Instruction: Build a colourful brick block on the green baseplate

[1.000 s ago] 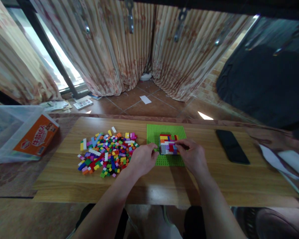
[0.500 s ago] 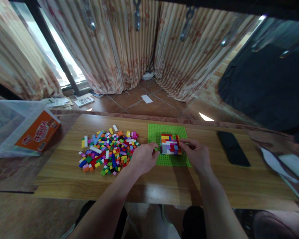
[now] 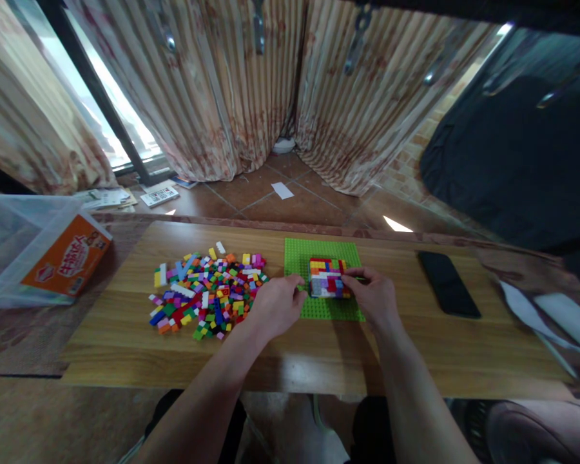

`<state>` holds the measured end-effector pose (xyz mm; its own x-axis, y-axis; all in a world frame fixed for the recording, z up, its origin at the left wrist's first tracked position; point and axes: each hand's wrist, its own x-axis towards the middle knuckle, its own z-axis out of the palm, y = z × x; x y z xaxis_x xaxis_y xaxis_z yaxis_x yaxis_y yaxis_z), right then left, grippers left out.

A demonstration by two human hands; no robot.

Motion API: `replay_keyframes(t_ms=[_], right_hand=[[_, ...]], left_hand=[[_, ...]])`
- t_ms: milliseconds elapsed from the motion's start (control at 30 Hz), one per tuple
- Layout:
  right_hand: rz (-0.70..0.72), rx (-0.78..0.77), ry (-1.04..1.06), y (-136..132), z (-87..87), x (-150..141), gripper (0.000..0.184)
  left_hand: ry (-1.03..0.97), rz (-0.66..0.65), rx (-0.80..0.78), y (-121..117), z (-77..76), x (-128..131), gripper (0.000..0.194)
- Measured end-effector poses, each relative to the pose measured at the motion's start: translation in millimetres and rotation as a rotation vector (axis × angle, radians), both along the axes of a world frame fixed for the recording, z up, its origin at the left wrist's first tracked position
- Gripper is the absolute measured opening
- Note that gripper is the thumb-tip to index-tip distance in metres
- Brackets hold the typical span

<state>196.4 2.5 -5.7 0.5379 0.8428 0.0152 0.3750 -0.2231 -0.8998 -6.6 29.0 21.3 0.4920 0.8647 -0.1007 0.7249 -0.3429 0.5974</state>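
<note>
A green studded baseplate [image 3: 297, 251] lies on the wooden table, carrying a low rectangular block of toy bricks [image 3: 326, 278] in red, yellow, orange, white, purple and blue. At the block's left side is my left hand [image 3: 279, 303], its fingers curled and thumb close to the index finger; whether anything sits between them is hidden. My right hand [image 3: 374, 296] has thumb and index finger pinched at the block's right edge, fingertips touching it. Anything small in that pinch is too small to make out. Left of my left hand spreads a pile of loose toy bricks [image 3: 207, 290].
A black phone [image 3: 448, 283] lies right of the baseplate on the wooden table [image 3: 299, 367]. White paper [image 3: 526, 312] rests at the right end. Beyond the table's left side stands a clear plastic bin [image 3: 24, 212] with an orange label. Curtains hang behind.
My right hand drew off the brick block to the right, then came back left, fingertips at its right edge. My left hand stays beside the block. The view shifts slightly.
</note>
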Motion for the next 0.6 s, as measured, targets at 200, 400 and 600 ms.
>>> replay_keyframes(t_ms=[200,400,600], right_hand=[[-0.007,0.013,0.039,1.2,-1.8,-0.4,0.031],[-0.006,0.024,0.047,0.1,-2.1,-2.2,0.029],[-0.134,0.183,0.176,1.0,-3.1,1.0,0.028]], left_hand=[[-0.005,-0.004,0.007,-0.1,1.2,0.1,0.027],[-0.014,0.003,0.010,-0.2,0.7,0.3,0.026],[-0.137,0.035,0.064,5.9,-6.1,-5.1,0.024]])
